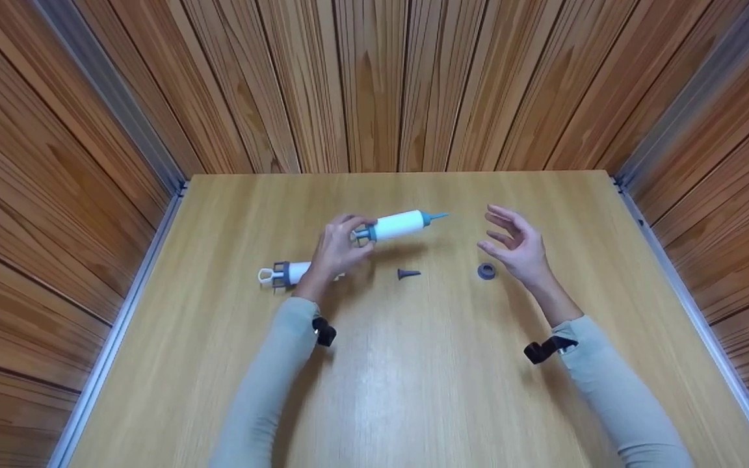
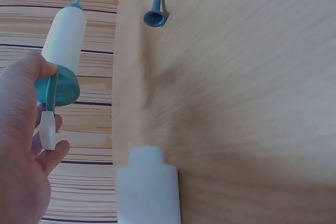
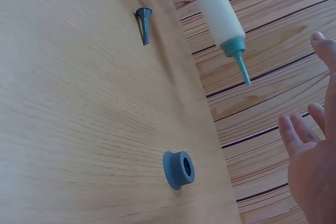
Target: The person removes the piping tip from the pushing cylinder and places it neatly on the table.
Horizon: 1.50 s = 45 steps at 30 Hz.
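Observation:
My left hand (image 1: 337,248) grips the teal handle end of a white syringe (image 1: 400,225) with a slim teal nozzle (image 1: 438,215). The syringe is raised over the table, nozzle toward the right. In the left wrist view, the thumb lies on the teal collar (image 2: 65,88), above a white tab (image 2: 47,130). Over on the right, my right hand (image 1: 519,250) is in the air, fingers spread and holding nothing. A dark ring cap (image 1: 486,271) lies on the table just below it. Between the hands lies a small dark cone nozzle (image 1: 408,274).
A second white syringe body (image 1: 298,272) with a dark collar and a white ring handle (image 1: 265,276) lies at the left, partly hidden by my left wrist. Wood-plank walls (image 1: 374,84) and metal rails (image 1: 124,312) enclose the wooden table (image 1: 426,390).

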{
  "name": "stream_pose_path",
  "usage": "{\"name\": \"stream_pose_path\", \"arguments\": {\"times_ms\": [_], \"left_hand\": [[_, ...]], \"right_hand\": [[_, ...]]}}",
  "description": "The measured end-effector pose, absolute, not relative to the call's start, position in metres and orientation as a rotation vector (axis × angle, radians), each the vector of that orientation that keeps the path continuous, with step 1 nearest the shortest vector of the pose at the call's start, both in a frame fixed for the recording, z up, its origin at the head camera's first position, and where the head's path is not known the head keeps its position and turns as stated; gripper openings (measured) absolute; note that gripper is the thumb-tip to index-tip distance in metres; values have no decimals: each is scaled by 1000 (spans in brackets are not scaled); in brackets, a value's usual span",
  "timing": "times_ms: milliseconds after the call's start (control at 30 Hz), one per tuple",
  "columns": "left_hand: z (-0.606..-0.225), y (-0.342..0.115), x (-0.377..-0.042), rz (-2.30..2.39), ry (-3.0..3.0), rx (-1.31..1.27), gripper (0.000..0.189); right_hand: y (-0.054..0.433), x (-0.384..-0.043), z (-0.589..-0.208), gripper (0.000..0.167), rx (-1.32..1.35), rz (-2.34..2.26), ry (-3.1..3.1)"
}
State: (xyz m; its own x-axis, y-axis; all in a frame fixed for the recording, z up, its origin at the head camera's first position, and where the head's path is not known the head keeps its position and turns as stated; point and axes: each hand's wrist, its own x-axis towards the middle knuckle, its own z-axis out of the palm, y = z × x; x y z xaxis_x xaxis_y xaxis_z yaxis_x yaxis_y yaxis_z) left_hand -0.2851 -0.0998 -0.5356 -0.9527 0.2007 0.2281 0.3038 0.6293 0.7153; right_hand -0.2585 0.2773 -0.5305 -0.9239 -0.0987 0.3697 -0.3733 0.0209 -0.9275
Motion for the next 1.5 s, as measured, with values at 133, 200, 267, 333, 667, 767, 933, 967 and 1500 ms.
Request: {"name": "stream_pose_path", "arguments": {"times_ms": [133, 200, 267, 333, 667, 767, 933, 967, 1500], "left_hand": [[-532, -108, -282, -1249, -2663, -458, 41], [-529, -112, -280, -1247, -2645, -476, 41], [-526, -116, -278, -1230, -2636, -491, 41], [-524, -119, -276, -1204, -2628, -511, 41], [-509, -128, -260, -1176, -2517, -601, 39], [-505, -130, -258, -1206, -2489, -597, 39], [-500, -134, -253, -1225, -2461, -603, 39], [-499, -135, -252, -1226, -2459, -606, 39], [-487, -138, -237, -1096, -2365, -808, 36]], "right_hand": [[274, -259, -529, 70, 497, 2051, -2095], [273, -257, -527, 71, 509, 2068, -2097], [272, -255, -525, 71, 529, 2080, -2095], [270, -253, -522, 72, 549, 2091, -2092], [265, -249, -517, 72, 676, 2073, -2090], [266, -247, -519, 73, 702, 2062, -2095], [265, -242, -520, 74, 742, 2070, -2092], [265, -241, -520, 74, 747, 2068, -2096], [256, -230, -513, 69, 790, 2058, -2103]]}}
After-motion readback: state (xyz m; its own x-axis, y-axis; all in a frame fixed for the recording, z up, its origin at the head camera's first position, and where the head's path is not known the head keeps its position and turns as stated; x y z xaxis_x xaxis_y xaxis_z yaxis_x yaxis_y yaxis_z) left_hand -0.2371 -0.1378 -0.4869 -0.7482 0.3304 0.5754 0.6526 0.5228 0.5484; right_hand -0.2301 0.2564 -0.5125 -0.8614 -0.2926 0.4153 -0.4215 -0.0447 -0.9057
